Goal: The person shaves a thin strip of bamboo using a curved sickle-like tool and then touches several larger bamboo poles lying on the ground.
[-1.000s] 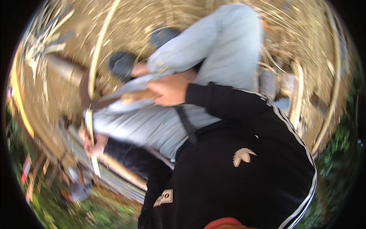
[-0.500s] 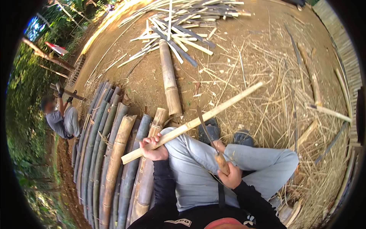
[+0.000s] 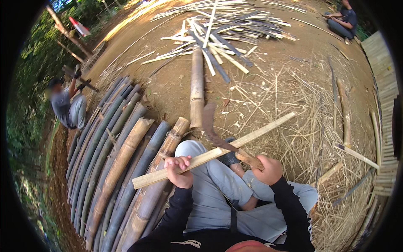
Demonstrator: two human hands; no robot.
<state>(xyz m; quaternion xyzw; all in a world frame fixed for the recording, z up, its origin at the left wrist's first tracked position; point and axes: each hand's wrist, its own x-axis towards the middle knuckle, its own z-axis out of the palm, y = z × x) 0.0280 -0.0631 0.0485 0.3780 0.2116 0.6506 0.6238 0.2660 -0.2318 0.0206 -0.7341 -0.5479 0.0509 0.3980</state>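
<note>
Bamboo strip (image 3: 205,156): pale, slanted across left knee (image 3: 189,148), near end over stacked poles (image 3: 145,206)
Left hand (image 3: 179,173): grasping strip near that end
Right hand (image 3: 269,169): clenched on wooden handle (image 3: 249,159)
Curved blade (image 3: 211,126): brown, crosses strip, contact unclear

Relative to the frame one second ago, the blur clears and the view rotates, shifting the person's torso to the lower edge. The long pale bamboo strip (image 3: 205,156) now extends diagonally toward the upper right. Relative to half a second ago, the right hand (image 3: 268,170) sits higher and closer to the strip. The curved brown knife blade (image 3: 208,119) is rotated from a thin profile to show its broad face, and its wooden handle (image 3: 249,159) lies flatter. A seated co-worker in dark clothing (image 3: 342,21) enters at upper right.
</note>
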